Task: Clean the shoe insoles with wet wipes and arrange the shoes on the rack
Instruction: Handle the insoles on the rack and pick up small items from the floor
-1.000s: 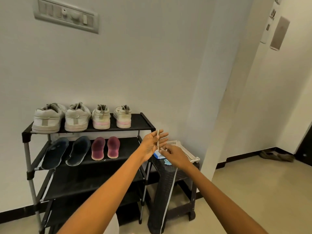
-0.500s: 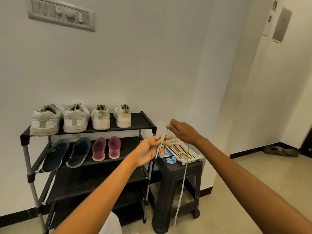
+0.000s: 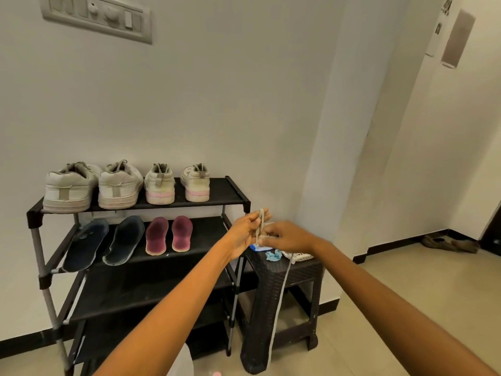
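While the right hand (image 3: 287, 237) has dropped from the raised position it held half a second ago and come back in against the left hand (image 3: 248, 232), the shoelace (image 3: 279, 299) is being wound, not pulled out straight. Left hand: fingers curled, pinching a loop of the lace that stands up above the fingertips. Right hand: fingers closed on the lace just beside the left palm; exact pinch point hidden by the knuckles. The free tail hangs down in front of the black stool (image 3: 276, 289), nearly to the floor.

Task items, current position:
- Four pale sneakers (image 3: 122, 185) in a row on the top shelf of the rack (image 3: 233, 191), heels toward the camera.
- Two dark insoles (image 3: 105, 244) and two maroon insoles (image 3: 169, 234) lying flat on the second shelf, out of their shoes.
- Blue-and-white wipes pack (image 3: 259, 247) on the stool top, partly behind the hands; a crumpled blue wipe (image 3: 273, 255) beside it, touching a white perforated tray (image 3: 301, 257).

Compared with a second ago the shelves are unchanged; only the hands and lace moved (apart, then together again).

Judgement: this looks like one turn of coiling a removed lace around the left fingers. Much of the lace still hangs, so several turns remain. Cannot tell from here whether the insoles are already wiped. They are not yet back in the shoes, so the arranging step appears open
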`<state>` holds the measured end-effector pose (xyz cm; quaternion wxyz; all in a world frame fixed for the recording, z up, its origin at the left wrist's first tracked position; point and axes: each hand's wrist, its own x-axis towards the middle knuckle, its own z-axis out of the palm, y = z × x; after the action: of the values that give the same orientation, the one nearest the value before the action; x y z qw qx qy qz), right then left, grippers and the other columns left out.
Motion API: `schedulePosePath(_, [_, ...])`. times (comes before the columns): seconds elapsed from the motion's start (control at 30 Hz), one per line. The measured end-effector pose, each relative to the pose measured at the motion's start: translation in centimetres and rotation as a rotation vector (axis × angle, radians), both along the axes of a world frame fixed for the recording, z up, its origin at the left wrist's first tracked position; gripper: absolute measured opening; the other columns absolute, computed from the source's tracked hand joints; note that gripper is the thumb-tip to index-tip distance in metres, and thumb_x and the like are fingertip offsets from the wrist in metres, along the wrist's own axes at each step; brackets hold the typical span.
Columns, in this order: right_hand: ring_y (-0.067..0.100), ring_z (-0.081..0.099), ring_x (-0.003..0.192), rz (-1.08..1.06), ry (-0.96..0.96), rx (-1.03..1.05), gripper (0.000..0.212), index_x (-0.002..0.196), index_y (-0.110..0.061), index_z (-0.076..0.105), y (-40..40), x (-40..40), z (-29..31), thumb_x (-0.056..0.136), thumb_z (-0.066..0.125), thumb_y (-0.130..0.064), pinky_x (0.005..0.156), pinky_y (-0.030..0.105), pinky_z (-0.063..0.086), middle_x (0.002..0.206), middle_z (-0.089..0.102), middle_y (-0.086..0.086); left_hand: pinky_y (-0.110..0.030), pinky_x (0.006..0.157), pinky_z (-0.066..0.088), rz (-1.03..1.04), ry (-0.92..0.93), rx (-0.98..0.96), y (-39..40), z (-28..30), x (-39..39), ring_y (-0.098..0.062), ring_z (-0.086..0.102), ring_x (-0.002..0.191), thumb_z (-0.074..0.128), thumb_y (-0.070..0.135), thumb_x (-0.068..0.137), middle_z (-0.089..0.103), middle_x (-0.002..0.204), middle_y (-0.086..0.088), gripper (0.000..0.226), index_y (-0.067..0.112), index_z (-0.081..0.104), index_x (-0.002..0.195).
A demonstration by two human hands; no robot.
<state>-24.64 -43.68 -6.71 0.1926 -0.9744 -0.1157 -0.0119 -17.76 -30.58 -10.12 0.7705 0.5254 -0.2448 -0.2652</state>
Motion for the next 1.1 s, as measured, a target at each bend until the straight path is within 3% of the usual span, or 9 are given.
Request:
schedulePosePath(0.13, [-0.003, 0.048, 0.052, -0.003, -0.064, 0.080, 0.023, 0.068, -0.020, 0.060, -1.2, -0.1, 3.7, 0.091, 0.060, -0.022, 0.054, 0.011, 0.036, 0.062, 0.054, -0.008, -0.032, 0.080, 0.058, -0.153, 0.008, 0.008, 0.0, 0.1, -0.7, -0.020, 0.070, 0.089, 0.030, 0.003, 0.101, 0.062, 0.117, -0.009, 0.034, 0.009, 0.052, 0.125])
schedulePosePath(0.23, [0.009, 0.054, 0.065, -0.098, -0.185, 0.181, 0.023, 0.077, -0.009, 0.063, -2.4, 0.9, 4.1, 0.089, 0.062, -0.029, 0.063, 0.024, 0.042, 0.073, 0.063, 0.006, -0.039, 0.087, 0.052, -0.317, 0.079, -0.035, 0.5, 0.6, -0.8, -0.029, 0.069, 0.093, 0.030, 0.004, 0.099, 0.063, 0.121, -0.008, 0.034, 0.012, 0.054, 0.120])
schedulePosePath(0.33, [0.008, 0.047, 0.061, -0.225, -0.279, 0.320, 0.026, 0.072, -0.015, 0.054, -2.5, 1.6, 2.5, 0.089, 0.060, -0.034, 0.055, 0.017, 0.036, 0.068, 0.056, -0.001, -0.036, 0.081, 0.056, -0.432, 0.091, -0.056, 1.0, 1.0, -0.9, -0.030, 0.069, 0.092, 0.034, 0.006, 0.094, 0.063, 0.124, -0.008, 0.036, 0.009, 0.056, 0.123])
schedulePosePath(0.47, [0.015, 0.052, 0.073, -0.305, -0.222, 0.442, 0.018, 0.084, -0.007, 0.056, -1.7, 1.9, -1.0, 0.096, 0.049, -0.019, 0.057, 0.014, 0.036, 0.080, 0.060, 0.005, -0.038, 0.079, 0.057, -0.326, 0.242, -0.308, 1.0, 1.0, -0.6, -0.032, 0.070, 0.091, 0.040, 0.008, 0.089, 0.065, 0.119, -0.009, 0.038, 0.006, 0.055, 0.123])
schedulePosePath(0.57, [0.008, 0.050, 0.070, -0.288, -0.066, 0.410, 0.024, 0.099, -0.012, 0.059, -0.2, 1.4, -3.3, 0.100, 0.039, -0.025, 0.059, 0.016, 0.036, 0.087, 0.057, 0.002, -0.038, 0.078, 0.058, -0.112, 0.314, -0.396, 0.4, 0.6, 0.1, -0.033, 0.066, 0.101, 0.035, 0.005, 0.097, 0.059, 0.127, -0.011, 0.037, 0.002, 0.045, 0.133])
schedulePosePath(0.73, [0.005, 0.044, 0.060, -0.146, 0.046, 0.308, 0.027, 0.070, -0.027, 0.051, 1.3, 0.3, -3.5, 0.097, 0.047, -0.030, 0.058, 0.016, 0.035, 0.066, 0.049, -0.007, -0.044, 0.093, 0.045, 0.158, 0.228, -0.210, -0.1, -0.6, 0.8, -0.034, 0.050, 0.124, 0.028, 0.006, 0.103, 0.048, 0.140, -0.013, 0.037, 0.003, 0.041, 0.137])
schedulePosePath(0.8, [0.006, 0.045, 0.061, -0.119, 0.027, 0.225, 0.030, 0.067, -0.017, 0.053, 1.0, 0.3, -2.4, 0.095, 0.051, -0.028, 0.060, 0.018, 0.035, 0.067, 0.050, -0.005, -0.043, 0.096, 0.045, 0.187, 0.106, -0.040, 0.0, -1.1, 1.1, -0.032, 0.051, 0.124, 0.029, 0.007, 0.103, 0.048, 0.141, -0.009, 0.039, 0.005, 0.038, 0.140])
schedulePosePath(0.9, [0.011, 0.043, 0.061, -0.125, -0.046, 0.254, 0.028, 0.069, -0.009, 0.055, 0.3, 1.0, -0.8, 0.091, 0.056, -0.026, 0.062, 0.026, 0.035, 0.065, 0.050, 0.001, -0.038, 0.094, 0.050, 0.088, -0.036, 0.126, 0.7, -1.6, 1.0, -0.027, 0.060, 0.114, 0.030, 0.005, 0.102, 0.054, 0.134, -0.011, 0.038, 0.008, 0.042, 0.138])
schedulePosePath(1.1, [0.013, 0.050, 0.068, -0.183, -0.227, 0.234, 0.033, 0.080, -0.006, 0.061, -0.4, 2.9, 1.5, 0.091, 0.056, -0.037, 0.061, 0.024, 0.037, 0.076, 0.059, 0.005, -0.034, 0.079, 0.058, -0.239, 0.041, 0.034, 2.5, -0.6, -0.1, -0.028, 0.070, 0.090, 0.027, -0.003, 0.098, 0.069, 0.112, -0.008, 0.038, 0.012, 0.055, 0.119])
